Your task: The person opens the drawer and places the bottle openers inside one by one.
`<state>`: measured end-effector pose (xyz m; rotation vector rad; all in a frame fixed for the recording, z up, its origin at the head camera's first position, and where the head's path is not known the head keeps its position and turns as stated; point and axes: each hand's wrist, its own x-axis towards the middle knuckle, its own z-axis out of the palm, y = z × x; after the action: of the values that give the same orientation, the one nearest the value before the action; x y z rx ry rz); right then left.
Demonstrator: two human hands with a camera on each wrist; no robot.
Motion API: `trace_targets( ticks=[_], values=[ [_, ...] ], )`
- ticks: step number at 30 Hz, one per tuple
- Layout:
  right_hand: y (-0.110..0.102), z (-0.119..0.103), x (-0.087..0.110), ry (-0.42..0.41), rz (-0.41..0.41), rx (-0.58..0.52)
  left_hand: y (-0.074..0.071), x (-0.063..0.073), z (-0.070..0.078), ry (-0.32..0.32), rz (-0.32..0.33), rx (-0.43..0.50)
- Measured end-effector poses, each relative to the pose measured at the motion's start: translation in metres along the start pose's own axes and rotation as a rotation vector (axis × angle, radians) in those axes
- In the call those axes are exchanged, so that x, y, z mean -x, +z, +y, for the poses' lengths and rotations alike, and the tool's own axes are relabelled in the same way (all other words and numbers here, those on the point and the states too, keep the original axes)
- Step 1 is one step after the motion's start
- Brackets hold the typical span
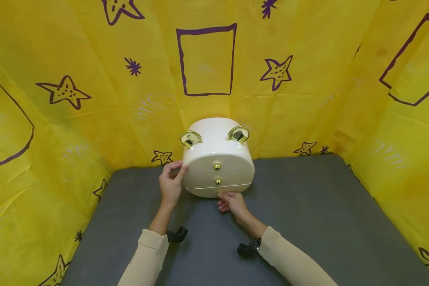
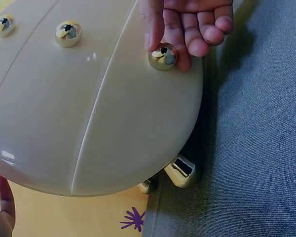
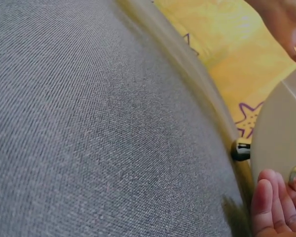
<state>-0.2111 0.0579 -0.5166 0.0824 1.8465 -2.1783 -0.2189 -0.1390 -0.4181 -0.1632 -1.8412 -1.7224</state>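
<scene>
A cream, rounded drawer box (image 1: 218, 171) with two gold ears and a column of gold knobs stands on the grey table. Seams across its front mark off the drawers. My right hand (image 1: 234, 204) is at the lowest drawer; in the left wrist view its thumb and index finger pinch the bottom gold knob (image 2: 163, 57). My left hand (image 1: 171, 184) touches the box's left side with its thumb and fingertips, the fingers only slightly bent. Short gold feet (image 2: 181, 170) carry the box. The bottom drawer appears closed.
The grey cloth-covered table (image 1: 307, 206) reaches out on both sides of the box. Close behind the box rises a yellow sheet wall (image 1: 157, 119) with purple drawings, and it continues along the left and right sides.
</scene>
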Motion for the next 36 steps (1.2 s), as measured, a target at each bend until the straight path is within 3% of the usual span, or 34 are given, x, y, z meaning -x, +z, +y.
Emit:
trace_targets(
  ticks=[10, 21, 36],
  values=[
    [0.009, -0.025, 0.02, 0.033, -0.018, -0.029, -0.001, 0.001, -0.001, -0.003, -0.004, 0.002],
    [0.011, -0.02, 0.021, -0.018, 0.026, 0.06, -0.002, 0.001, -0.001, -0.005, -0.007, 0.016],
    [0.013, -0.022, 0.024, -0.036, 0.042, 0.085, -0.002, 0.002, -0.001, -0.019, 0.004, 0.023]
  ],
)
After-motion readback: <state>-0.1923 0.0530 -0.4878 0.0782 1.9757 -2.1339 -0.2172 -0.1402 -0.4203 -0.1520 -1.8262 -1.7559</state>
